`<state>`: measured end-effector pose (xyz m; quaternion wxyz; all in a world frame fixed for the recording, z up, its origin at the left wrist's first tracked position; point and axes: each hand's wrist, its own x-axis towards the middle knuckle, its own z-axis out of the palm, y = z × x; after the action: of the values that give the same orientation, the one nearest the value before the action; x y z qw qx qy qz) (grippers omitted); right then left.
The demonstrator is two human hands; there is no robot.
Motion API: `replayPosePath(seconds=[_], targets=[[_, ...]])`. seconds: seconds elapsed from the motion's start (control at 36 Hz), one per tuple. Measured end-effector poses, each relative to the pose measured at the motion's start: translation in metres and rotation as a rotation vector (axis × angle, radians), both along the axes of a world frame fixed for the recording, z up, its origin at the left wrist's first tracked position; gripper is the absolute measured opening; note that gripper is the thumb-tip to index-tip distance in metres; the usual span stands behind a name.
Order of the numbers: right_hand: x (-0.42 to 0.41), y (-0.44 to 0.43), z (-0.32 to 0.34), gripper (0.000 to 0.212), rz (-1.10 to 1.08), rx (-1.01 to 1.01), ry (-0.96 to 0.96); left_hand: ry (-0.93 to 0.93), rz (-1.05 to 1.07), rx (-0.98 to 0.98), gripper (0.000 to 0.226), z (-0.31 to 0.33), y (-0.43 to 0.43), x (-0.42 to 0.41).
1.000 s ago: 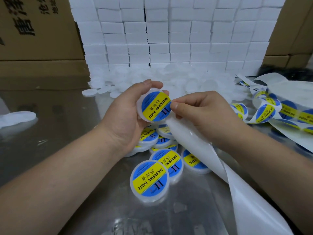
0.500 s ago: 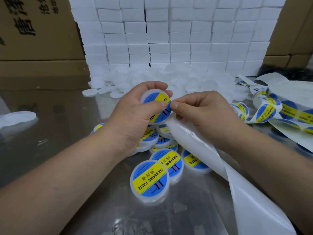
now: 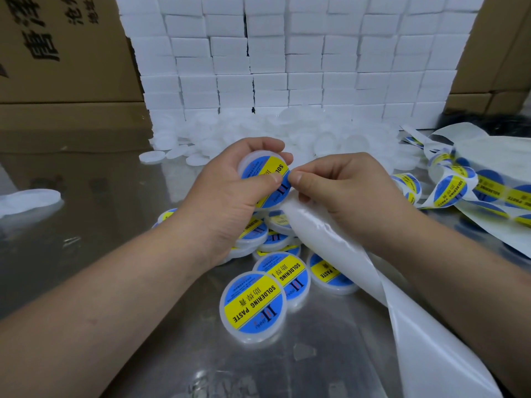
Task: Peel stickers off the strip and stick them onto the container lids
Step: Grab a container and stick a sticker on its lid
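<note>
Cartons of brown cardboard stand at far left, behind the reflective metal desk.

Left hand: the fingers are curled round the rim of a round white plastic lid, which is held tilted above the desk. The thumb presses flat on the round blue-and-yellow sticker on the lid face. Below this hand, a cluster of labelled white lids lies on the desk, stickers up, some overlapping. Behind it, a heap of bare white lids sits against a wall of white rectangular blocks.

Right hand: the thumb and forefinger are pinched at the sticker's right edge, holding the end of the glossy white backing strip. The stripped length trails to the lower right. At far right, a loose coil of strip carrying blue-and-yellow stickers lies on the desk.

Step in hand, as judged: seating the sticker on the lid.

1. Hold the lid steady by its rim.
2. Sweep the left thumb from the centre outward to the right edge, so that no air is trapped.
3. Draw the backing strip away at a shallow angle; do not lift it, or the sticker may follow.
4. Confirm that the sticker sits centred within the rim before applying full pressure. A creased edge is likely hard to correct once bonded.
</note>
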<state>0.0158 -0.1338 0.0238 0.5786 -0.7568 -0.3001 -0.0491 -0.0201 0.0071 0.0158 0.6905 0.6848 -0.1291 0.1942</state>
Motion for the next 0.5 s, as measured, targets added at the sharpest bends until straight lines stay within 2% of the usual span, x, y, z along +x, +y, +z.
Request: replayPosePath(seconds=[0.5], targets=[[0.0009, -0.0004, -0.0005, 0.024, -0.016, -0.005, -0.011, -0.005, -0.006, 0.022, 0.036, -0.0007, 0.0005, -0.0001]])
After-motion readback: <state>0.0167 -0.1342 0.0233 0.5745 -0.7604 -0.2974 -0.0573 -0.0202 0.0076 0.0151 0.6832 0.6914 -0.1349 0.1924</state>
